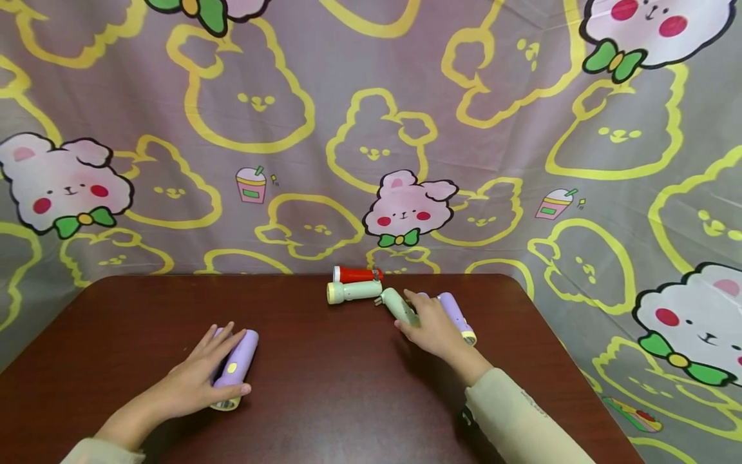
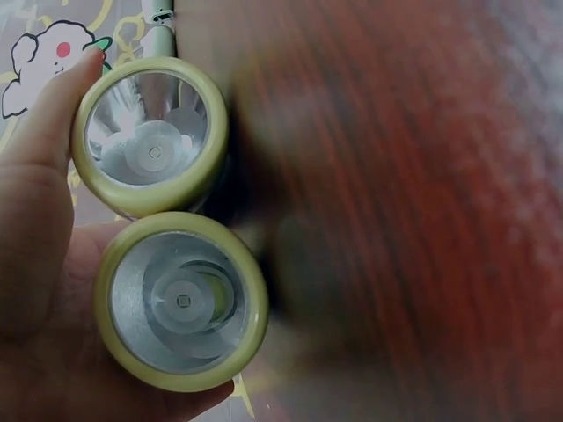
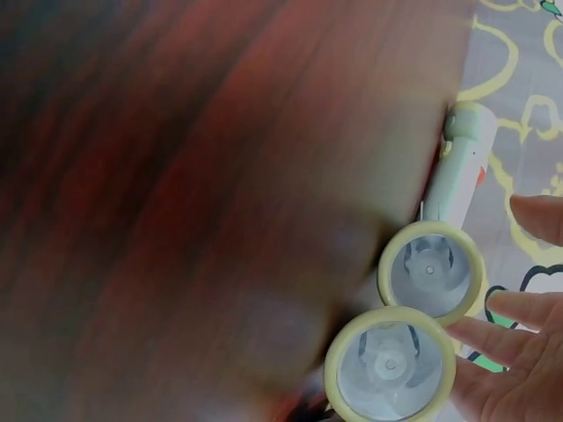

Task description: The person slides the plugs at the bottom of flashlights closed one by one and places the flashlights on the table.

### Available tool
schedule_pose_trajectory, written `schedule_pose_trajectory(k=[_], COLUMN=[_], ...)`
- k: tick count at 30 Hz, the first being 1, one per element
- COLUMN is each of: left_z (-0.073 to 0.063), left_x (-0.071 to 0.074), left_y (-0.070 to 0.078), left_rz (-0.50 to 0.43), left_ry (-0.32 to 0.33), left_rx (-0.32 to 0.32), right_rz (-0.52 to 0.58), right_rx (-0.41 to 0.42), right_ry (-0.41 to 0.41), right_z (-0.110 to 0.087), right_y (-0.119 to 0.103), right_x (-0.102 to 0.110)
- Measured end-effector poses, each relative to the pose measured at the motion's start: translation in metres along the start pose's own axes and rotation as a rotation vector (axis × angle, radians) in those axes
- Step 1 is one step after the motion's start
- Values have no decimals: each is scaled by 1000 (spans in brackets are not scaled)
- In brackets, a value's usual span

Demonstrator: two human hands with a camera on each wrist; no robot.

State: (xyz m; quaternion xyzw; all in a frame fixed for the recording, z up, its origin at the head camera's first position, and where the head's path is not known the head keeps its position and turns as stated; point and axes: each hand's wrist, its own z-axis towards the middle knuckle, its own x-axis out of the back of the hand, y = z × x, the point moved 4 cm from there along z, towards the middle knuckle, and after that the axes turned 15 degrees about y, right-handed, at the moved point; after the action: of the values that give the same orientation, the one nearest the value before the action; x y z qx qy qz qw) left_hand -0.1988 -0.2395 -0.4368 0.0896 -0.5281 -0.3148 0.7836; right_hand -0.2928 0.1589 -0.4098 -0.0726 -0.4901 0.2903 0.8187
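Loosely, the left hand (image 1: pixel 194 380) is resting spread fingers on purple, yellow-rimmed torches (image 1: pixel 243 351). Unclenched, the right hand (image 1: pixel 436 325) is lying by a green torch (image 1: pixel 398 305).

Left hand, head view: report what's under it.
Partly under the left hand lies a purple flashlight; beside it, a second flashlight shows only a little purple. The hand covers most of that one.

Cartoon-printed cloth (image 1: pixel 307 51) behind a reddish-brown tabletop (image 1: pixel 336 406)

The greyish cloth hangs along the far edge and down the right side, bearing yellow-outlined animal figures (image 1: pixel 257 102), pale bunny heads (image 1: pixel 410 207) with red cheeks and green bow ties (image 1: pixel 399 239), and pink lidded cups (image 1: pixel 252 187); the tabletop has dark grain and rounded far corners.
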Motion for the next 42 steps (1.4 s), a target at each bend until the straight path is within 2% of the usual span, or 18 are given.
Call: schedule_pose_trajectory(k=[7, 14, 19, 34, 42], left_z=[0, 0, 1, 1, 1], left_x=[-1, -1, 0, -1, -1], left_y=[-1, -1, 1, -1, 0], left_rz=[-9, 1, -13, -33, -38], left_ry=[24, 14, 12, 40, 38], left_rx=[-17, -22, -17, -24, -22], right_rz=[-44, -46, -23, 170, 166], right_rx=[13, 28, -15, -157, -181], right_ry=[-2, -39, -68, -116, -161], right_z=[6, 12, 16, 28, 34], right_y=[3, 4, 8, 16, 18], right_x=[-3, -11, -15, -23, -26])
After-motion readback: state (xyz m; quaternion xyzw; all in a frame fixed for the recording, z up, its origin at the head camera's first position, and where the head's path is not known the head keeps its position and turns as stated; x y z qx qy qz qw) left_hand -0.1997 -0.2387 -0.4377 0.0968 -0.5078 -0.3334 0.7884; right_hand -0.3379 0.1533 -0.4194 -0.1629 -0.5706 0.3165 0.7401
